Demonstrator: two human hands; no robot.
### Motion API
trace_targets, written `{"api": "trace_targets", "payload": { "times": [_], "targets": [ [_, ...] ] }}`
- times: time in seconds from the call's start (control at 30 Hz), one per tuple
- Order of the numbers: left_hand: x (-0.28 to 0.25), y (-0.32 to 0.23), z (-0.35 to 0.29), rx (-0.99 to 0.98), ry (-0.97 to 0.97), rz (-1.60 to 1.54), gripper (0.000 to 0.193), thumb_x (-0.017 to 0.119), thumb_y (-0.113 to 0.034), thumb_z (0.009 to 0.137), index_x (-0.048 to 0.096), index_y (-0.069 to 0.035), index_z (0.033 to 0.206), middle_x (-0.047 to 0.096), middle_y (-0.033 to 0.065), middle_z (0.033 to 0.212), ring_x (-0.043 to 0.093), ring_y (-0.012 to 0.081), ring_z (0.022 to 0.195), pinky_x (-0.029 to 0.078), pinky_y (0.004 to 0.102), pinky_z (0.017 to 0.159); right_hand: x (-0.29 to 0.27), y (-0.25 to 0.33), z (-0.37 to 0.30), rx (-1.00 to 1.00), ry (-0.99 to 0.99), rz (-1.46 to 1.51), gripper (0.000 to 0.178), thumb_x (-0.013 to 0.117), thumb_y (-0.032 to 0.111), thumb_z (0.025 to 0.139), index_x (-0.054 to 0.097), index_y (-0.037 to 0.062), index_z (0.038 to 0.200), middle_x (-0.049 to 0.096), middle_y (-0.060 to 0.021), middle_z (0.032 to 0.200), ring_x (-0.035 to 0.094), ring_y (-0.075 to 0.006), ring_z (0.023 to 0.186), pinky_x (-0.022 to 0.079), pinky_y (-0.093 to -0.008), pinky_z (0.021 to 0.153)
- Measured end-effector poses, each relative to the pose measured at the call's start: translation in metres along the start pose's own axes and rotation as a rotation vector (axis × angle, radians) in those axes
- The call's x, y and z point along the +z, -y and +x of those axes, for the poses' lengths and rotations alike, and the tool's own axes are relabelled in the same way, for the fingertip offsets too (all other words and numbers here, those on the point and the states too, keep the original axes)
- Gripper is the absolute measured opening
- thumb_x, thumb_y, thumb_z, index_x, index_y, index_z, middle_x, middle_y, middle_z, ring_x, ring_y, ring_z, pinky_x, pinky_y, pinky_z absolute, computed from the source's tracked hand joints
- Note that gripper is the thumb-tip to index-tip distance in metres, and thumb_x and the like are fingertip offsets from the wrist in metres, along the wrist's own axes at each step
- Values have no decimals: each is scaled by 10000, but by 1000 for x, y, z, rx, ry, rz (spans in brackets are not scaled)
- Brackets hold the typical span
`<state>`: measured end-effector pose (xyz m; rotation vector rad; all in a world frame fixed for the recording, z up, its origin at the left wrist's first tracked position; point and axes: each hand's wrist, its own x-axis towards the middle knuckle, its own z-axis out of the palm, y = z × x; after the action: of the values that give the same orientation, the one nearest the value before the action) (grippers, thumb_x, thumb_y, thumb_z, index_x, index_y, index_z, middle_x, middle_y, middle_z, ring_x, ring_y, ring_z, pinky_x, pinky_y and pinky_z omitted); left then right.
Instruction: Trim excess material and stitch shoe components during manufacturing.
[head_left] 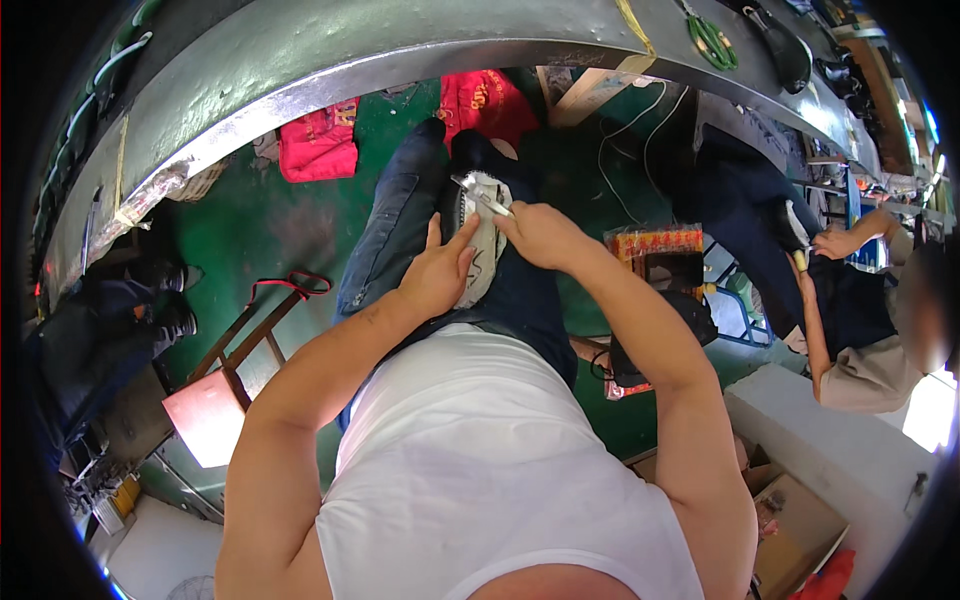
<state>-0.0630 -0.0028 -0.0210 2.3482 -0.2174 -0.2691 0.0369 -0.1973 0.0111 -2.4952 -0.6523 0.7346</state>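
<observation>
A shoe (pixel 484 250) lies sole-side up along my lap, its pale underside facing me and a dark edge showing on its left. My right hand (pixel 545 236) is closed around the handle of metal pincers (pixel 480 196), whose head rests at the far left part of the shoe. From the left, my left hand (pixel 436 272) grips the shoe, one finger stretched along it close to the pincers. The jaws are too small to make out clearly.
A metal-topped bench (pixel 330 50) curves across the far side. Red cloths (pixel 320 142) hang below it. At left stands a wooden stool (pixel 208 395). On the right, a co-worker's hands (pixel 835 240) hold another shoe; cardboard boxes (pixel 800 520) sit at lower right.
</observation>
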Motion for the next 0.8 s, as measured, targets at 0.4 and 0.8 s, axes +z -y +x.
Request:
{"api": "trace_targets", "payload": {
  "times": [0.4, 0.8],
  "targets": [
    [-5, 3, -12, -134, 132, -197, 699, 435, -232, 1019, 41, -32, 1561, 40, 413, 1537, 312, 505, 1391, 369, 435, 1097, -4, 6, -29, 86, 111, 168, 514, 430, 405, 1022, 622, -70, 979, 659, -306, 907, 633, -471, 917, 489, -511, 820],
    [2, 14, -19, -268, 84, -344, 1035, 705, -270, 876, -11, 127, 1510, 216, 360, 1545, 262, 401, 1462, 239, 345, 1179, 26, 14, -70, 87, 116, 85, 428, 460, 380, 1018, 624, -13, 981, 675, -261, 880, 644, -461, 848, 490, -497, 755]
  ]
}}
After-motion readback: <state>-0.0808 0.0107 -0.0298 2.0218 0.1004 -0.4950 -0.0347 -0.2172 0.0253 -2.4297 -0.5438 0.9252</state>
